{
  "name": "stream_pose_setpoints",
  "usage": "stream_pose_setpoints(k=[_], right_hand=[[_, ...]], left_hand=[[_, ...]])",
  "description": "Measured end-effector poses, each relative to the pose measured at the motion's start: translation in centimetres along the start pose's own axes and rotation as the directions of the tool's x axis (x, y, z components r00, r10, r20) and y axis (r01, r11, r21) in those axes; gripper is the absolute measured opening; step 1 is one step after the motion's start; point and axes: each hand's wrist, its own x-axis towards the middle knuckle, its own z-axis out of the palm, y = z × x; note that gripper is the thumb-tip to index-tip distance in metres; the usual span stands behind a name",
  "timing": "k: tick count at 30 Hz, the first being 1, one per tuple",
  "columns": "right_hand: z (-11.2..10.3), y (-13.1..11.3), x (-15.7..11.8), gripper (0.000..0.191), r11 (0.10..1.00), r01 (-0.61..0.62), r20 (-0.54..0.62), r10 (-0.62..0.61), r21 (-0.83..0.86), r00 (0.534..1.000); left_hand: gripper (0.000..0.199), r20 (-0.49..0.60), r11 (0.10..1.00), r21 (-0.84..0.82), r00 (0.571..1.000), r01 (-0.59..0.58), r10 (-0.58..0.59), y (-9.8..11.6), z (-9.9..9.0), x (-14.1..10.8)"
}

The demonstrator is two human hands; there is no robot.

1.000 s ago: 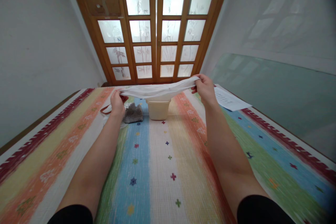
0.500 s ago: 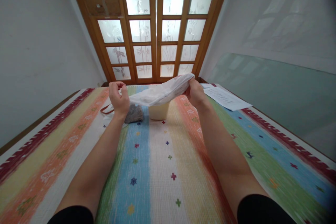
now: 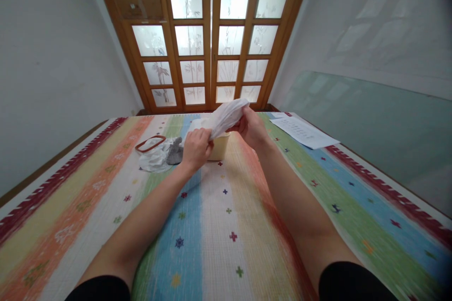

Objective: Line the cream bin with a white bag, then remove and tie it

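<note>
A thin, crumpled white plastic bag (image 3: 227, 115) is stretched between my two hands, above a pale yellow container (image 3: 220, 148). My left hand (image 3: 197, 148) has its fingers closed around the bag's lower left part, in front of the container. Higher on the right, my right hand (image 3: 253, 128) pinches the bag's other end. Part of the container is hidden behind my left hand and the bag. Just left of that hand lies a grey cloth item (image 3: 174, 152), partly covered by the hand.
A crumpled white cloth or bag (image 3: 156, 159) with a brown loop (image 3: 150, 143) lies on the left. Printed paper sheets (image 3: 304, 132) rest at the right. A striped tablecloth (image 3: 215, 244) covers the table, with wooden glazed doors (image 3: 212, 23) beyond its far edge.
My left hand has moved right and closed on the bag nearer its middle. My right hand has shifted slightly left. The brown loop and white item at left are now uncovered.
</note>
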Motion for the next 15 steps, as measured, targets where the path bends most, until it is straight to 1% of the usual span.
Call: stream_pose_setpoints(k=[2, 3, 4, 5, 6, 8, 10, 11, 13, 15], right_hand=[[0.2, -0.1, -0.3, 0.051, 0.999, 0.044, 0.075, -0.043, -0.010, 0.996], [0.3, -0.1, -0.5, 0.050, 0.998, 0.066, 0.115, -0.063, -0.021, 0.991], [0.4, -0.1, -0.6, 0.048, 0.996, 0.086, 0.150, -0.080, -0.037, 0.985], [0.5, 0.0, -0.6, 0.045, 0.993, 0.102, 0.179, -0.090, -0.061, 0.980], [0.5, 0.1, -0.6, 0.043, 0.989, 0.117, 0.200, -0.096, -0.094, 0.975], [0.6, 0.8, -0.4, 0.038, 0.968, 0.154, 0.210, -0.112, -0.197, 0.971], [0.7, 1.6, -0.1, 0.034, 0.918, 0.201, 0.191, -0.142, -0.342, 0.971], [0.8, 2.1, -0.1, 0.033, 0.879, 0.224, 0.180, -0.161, -0.420, 0.970], [0.9, 3.0, 0.0, 0.034, 0.783, 0.262, 0.183, -0.191, -0.564, 0.964], [1.2, 3.7, -0.1, 0.041, 0.686, 0.304, 0.223, -0.208, -0.661, 0.952]], left_hand=[[0.009, -0.079, 0.979, -0.184, 0.992, 0.083, -0.099, -0.2, -0.4, 0.3], [0.008, -0.117, 0.941, -0.310, 0.977, 0.135, -0.179, -0.3, -0.5, 0.5], [0.010, -0.142, 0.876, -0.445, 0.952, 0.185, -0.273, -0.5, -0.6, 0.7], [0.014, -0.148, 0.787, -0.573, 0.916, 0.227, -0.372, -0.7, -0.7, 0.9], [0.017, -0.139, 0.685, -0.681, 0.873, 0.259, -0.468, -0.9, -0.6, 1.2], [0.021, -0.100, 0.487, -0.821, 0.767, 0.296, -0.634, -1.7, -0.3, 1.6], [0.021, -0.066, 0.333, -0.895, 0.650, 0.296, -0.757, -2.8, 0.2, 2.0], [0.020, -0.050, 0.272, -0.919, 0.601, 0.285, -0.798, -3.4, 0.4, 2.2], [0.019, -0.033, 0.195, -0.946, 0.524, 0.259, -0.851, -4.9, 0.8, 2.3], [0.020, -0.043, 0.179, -0.950, 0.459, 0.257, -0.887, -6.3, 1.1, 2.1]])
